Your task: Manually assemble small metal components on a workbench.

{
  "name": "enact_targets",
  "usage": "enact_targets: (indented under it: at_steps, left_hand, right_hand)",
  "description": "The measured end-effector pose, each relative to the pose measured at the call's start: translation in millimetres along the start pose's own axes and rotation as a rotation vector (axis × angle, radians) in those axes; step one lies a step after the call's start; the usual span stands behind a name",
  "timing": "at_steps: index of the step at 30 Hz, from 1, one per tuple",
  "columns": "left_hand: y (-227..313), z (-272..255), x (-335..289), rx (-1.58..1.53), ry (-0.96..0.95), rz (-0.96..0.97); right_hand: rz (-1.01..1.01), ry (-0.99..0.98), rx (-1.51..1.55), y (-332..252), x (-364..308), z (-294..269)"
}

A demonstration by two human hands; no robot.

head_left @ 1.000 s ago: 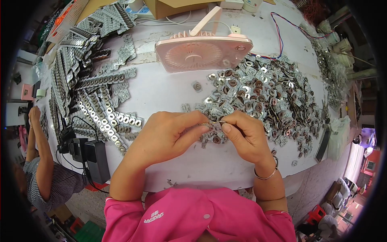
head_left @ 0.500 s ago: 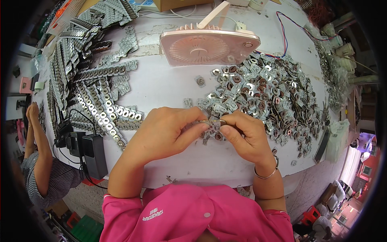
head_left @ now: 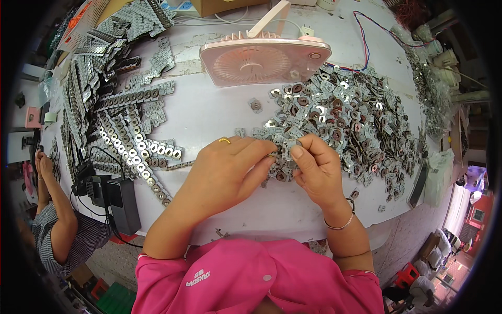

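Observation:
My left hand (head_left: 227, 170), with a yellow ring on one finger, is closed in a pinch. A small metal edge peeks out between its thumb and fingertips; the rest of that piece is hidden. A short gap away, my right hand (head_left: 320, 170) pinches a small flat metal piece between thumb and forefinger, mostly covered by them. Both hands hover at the near left edge of a heap of small square metal pieces (head_left: 340, 115) with round centres. To the left lie metal strips (head_left: 138, 152) made of similar joined pieces.
A pink fan (head_left: 261, 60) stands beyond the hands. One loose metal piece (head_left: 255, 105) lies before it. Black devices with cables (head_left: 123, 204) sit at the table's left edge. At far left, another person's arms (head_left: 57, 204) reach toward the table. A red and blue wire (head_left: 362, 42) lies behind the heap.
My hands have come apart slightly; earlier both held a short metal piece stretched between their fingertips. The right hand has tilted upward, and the left fingers now show their backs more.

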State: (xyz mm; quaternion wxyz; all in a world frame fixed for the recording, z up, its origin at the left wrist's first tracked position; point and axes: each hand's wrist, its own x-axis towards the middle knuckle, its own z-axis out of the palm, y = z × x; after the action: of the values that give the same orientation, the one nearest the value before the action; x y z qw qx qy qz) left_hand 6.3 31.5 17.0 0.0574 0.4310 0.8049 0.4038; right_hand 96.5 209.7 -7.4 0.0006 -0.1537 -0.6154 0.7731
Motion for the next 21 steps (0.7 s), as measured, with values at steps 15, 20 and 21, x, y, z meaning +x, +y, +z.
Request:
enact_targets:
  at_steps: [15, 20, 21]
  left_hand:
    - [-1.3, 17.4, -1.0, 0.267, 0.054, 0.063]
    - [-8.3, 26.9, -3.4, 0.239, 0.077, 0.035]
    - [-8.2, 24.3, -2.7, 0.26, 0.028, 0.025]
  right_hand:
    - [0.008, 0.101, 0.067, 2.6, -0.9, 6.6]
    - [-0.094, 0.149, -0.334, -4.5, 7.1, -5.2]
    - [-0.17, 0.169, -0.494, -5.5, 8.2, -9.1]
